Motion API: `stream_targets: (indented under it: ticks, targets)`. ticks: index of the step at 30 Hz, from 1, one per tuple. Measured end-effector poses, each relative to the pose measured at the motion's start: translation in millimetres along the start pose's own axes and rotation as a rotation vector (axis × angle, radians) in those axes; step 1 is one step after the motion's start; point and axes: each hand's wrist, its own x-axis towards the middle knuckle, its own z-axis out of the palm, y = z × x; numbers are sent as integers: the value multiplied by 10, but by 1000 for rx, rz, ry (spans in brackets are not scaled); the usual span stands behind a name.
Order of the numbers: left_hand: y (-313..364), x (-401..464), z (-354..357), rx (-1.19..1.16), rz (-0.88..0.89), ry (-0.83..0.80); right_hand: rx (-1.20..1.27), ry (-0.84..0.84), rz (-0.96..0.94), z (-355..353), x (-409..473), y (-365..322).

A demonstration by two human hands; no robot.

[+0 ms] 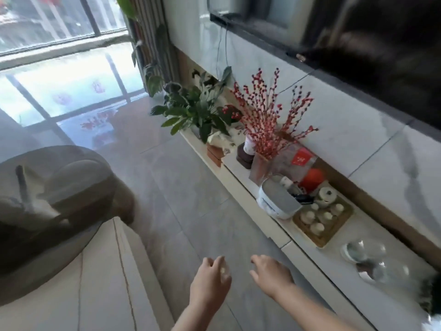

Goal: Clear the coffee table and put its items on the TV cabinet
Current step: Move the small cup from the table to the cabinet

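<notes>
— Hands carrying anything?

— Both my left hand (211,274) and right hand (270,273) hang loose and hold nothing. The tea tray (323,219) sits on the TV cabinet (300,256); I'd guess I'm turning toward the coffee table (100,283).

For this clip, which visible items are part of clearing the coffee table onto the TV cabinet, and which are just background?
Job: coffee table, TV cabinet, wooden tea tray with cups, glass bowls, both empty hands: left hand, right hand.

Background: potted plant, red berry branches, TV.
</notes>
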Motion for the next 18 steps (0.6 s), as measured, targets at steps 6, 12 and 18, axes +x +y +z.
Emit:
stream_targets:
  ticks: [6,12,18]
  targets:
    - [1218,-201,384,129,234,-93,176,123,174,-252,-717,1151]
    - [2171,-306,968,185,372,-180,329,182,359,-189,-1334,2163]
    - [2810,-261,1618,277,506,-297,511,208,561,178,-1741,2887]
